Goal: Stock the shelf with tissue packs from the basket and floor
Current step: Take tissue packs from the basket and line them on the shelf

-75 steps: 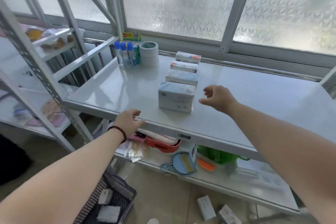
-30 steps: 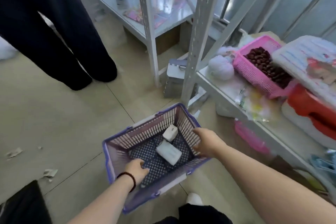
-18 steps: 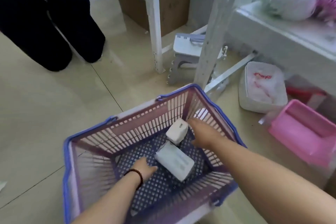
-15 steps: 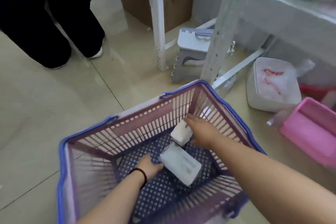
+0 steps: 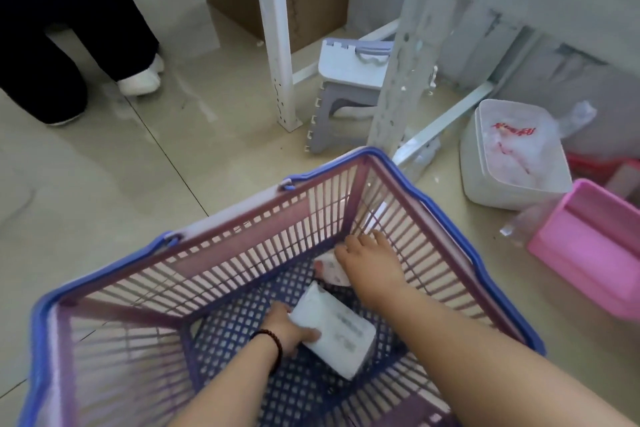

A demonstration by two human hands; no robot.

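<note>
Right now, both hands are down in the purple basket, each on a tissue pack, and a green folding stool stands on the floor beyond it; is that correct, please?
Nearly. The head view shows the folding stool is pale grey-blue, not green. The rest holds: the left hand and right hand are each on a tissue pack in the purple basket.

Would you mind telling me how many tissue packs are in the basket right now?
2. The larger pack lies on the basket floor, gripped by the left hand. The smaller pack sits beyond it, under the right hand. The arms may hide others.
</note>
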